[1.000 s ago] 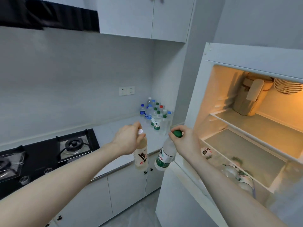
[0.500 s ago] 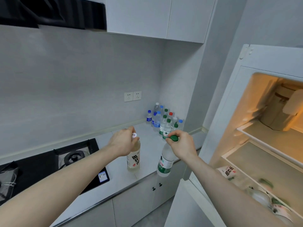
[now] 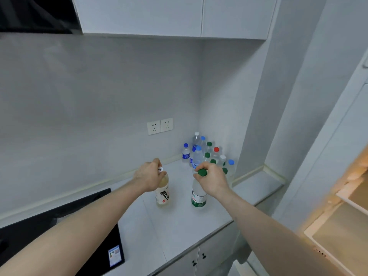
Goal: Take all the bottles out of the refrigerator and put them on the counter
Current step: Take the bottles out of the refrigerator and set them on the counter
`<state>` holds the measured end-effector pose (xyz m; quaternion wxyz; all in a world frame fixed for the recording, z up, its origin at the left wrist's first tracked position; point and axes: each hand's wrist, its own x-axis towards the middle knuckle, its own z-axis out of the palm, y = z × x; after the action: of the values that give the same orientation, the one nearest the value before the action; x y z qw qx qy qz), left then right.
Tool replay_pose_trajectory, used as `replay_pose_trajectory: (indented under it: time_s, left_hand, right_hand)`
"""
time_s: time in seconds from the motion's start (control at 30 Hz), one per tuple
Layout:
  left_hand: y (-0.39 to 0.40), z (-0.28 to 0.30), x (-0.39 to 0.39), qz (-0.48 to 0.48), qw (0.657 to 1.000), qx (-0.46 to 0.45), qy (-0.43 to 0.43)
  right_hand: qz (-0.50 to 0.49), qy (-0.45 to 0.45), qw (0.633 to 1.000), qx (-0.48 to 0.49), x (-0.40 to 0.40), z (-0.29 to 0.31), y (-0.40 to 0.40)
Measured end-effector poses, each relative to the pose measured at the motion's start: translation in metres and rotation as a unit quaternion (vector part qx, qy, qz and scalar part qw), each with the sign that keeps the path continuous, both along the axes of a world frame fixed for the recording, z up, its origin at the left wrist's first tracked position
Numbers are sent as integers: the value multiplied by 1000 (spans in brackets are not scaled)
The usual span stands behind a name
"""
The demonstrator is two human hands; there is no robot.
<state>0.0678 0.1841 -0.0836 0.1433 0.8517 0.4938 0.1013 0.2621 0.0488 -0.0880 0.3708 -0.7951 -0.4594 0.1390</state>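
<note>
Left hand: the left hand point(image 3: 149, 176) is curling its fingers round the neck of the pale tea bottle point(image 3: 162, 194), just under the white cap.
Right hand: the right hand point(image 3: 214, 181) is pinching the neck of the green-capped water bottle point(image 3: 198, 193), thumb and fingers wrapped below the cap.
Bottle positions: both bottles are standing upright over the counter point(image 3: 179, 226), the tea bottle at nine o'clock of the water bottle, the two apart; whether the bases are touching the surface cannot be told.
Earlier deliveries: a cluster of bottles point(image 3: 207, 154) is occupying the corner at twelve o'clock of the hands, near the wall sockets point(image 3: 160, 126).
Refrigerator: the refrigerator point(image 3: 338, 226) is standing open at four o'clock, its shelves only partly in view.
Stove: a black hob point(image 3: 59, 226) is lying at eight o'clock.
Handling judgement: full plastic bottles are probably moderately heavy, with stiff necks and softer walls; chilled surfaces may be slippery, so holding beneath the cap ridge seems the surest grip.
Risk: a tall narrow bottle may be tipping if released before its base is sitting flat.
</note>
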Motion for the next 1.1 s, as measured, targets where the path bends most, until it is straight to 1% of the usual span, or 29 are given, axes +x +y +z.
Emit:
replay_pose_trajectory:
  time_s: [0.23, 0.3, 0.43, 0.6, 0.8, 1.1]
  left_hand:
    - [84, -14, 41, 4, 1000, -6, 23]
    - [110, -21, 56, -4, 999, -11, 33]
    - [158, -38, 86, -20, 999, -17, 47]
    - [212, -71, 126, -31, 996, -48, 61]
    - [258, -101, 169, -47, 994, -52, 83]
    - [309, -126, 209, -54, 993, -43, 99]
  right_hand:
    - [-6, 30, 999, -16, 31, -17, 75]
    - [-4, 26, 999, -25, 39, -24, 99]
    - [-12, 39, 999, -29, 52, -39, 145]
    - [-16, 36, 998, -55, 66, -62, 201]
    - [-22, 27, 996, -80, 83, -99, 251]
    - [-31, -3, 996, -88, 110, -125, 296]
